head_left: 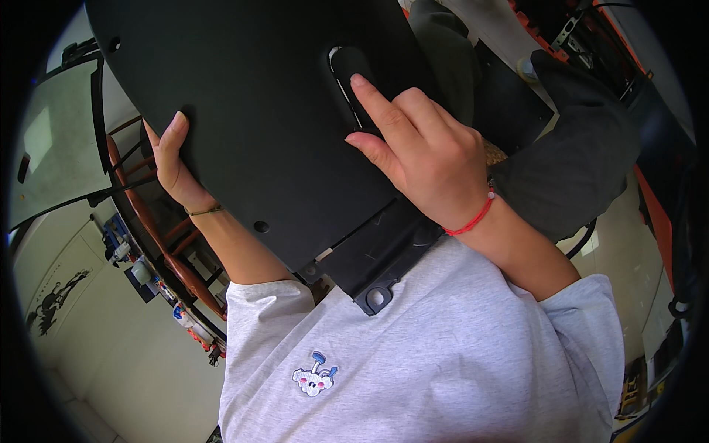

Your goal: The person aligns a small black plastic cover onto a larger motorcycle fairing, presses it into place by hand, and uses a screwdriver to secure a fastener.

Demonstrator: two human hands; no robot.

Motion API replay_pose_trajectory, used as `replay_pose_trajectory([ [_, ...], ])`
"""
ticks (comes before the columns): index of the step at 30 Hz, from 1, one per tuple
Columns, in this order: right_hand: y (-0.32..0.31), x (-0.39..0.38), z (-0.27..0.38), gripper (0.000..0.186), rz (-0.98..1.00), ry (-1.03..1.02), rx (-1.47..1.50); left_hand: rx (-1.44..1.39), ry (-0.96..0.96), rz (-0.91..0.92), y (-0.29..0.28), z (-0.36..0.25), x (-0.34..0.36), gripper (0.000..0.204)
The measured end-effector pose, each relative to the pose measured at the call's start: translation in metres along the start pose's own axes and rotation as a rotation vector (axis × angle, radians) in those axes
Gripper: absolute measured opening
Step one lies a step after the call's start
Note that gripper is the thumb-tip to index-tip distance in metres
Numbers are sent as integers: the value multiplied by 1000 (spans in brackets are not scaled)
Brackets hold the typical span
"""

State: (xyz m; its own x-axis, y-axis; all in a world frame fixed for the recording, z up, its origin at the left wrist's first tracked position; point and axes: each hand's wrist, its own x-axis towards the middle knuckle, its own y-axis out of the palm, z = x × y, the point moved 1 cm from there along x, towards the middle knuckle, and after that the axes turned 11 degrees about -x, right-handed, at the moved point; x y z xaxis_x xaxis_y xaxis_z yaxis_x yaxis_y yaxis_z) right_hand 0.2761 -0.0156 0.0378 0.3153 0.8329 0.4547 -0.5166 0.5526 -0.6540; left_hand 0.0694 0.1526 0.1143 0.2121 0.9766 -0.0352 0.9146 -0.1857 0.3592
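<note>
A large black flat panel (244,125) with round holes and an oblong slot (346,85) fills the upper middle, tilted over my body. My left hand (177,159) grips its left edge, thumb on the front face and fingers mostly behind it. My right hand (421,155) lies over the panel's right part, index fingertip at the slot, thumb stretched out below it and the other fingers bent, with no held object visible. A narrower black piece (369,251) with a ringed tab sits at the panel's lower end against my grey shirt.
At left are a glass-like top (55,140), a wooden chair (181,244) and assorted small items (133,258). My dark-trousered leg (561,162) extends at right beside another black board (509,96). Black and orange equipment (642,207) stands along the right edge.
</note>
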Motion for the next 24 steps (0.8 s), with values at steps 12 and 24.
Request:
replay_pose_trajectory([
  [12,-5,-11,0,40,179,627,1065,-58,-20,23,12,3,-3,46],
  [24,-22,-13,11,27,240,1144,1317,14,-1,-23,3,7,-7,29],
])
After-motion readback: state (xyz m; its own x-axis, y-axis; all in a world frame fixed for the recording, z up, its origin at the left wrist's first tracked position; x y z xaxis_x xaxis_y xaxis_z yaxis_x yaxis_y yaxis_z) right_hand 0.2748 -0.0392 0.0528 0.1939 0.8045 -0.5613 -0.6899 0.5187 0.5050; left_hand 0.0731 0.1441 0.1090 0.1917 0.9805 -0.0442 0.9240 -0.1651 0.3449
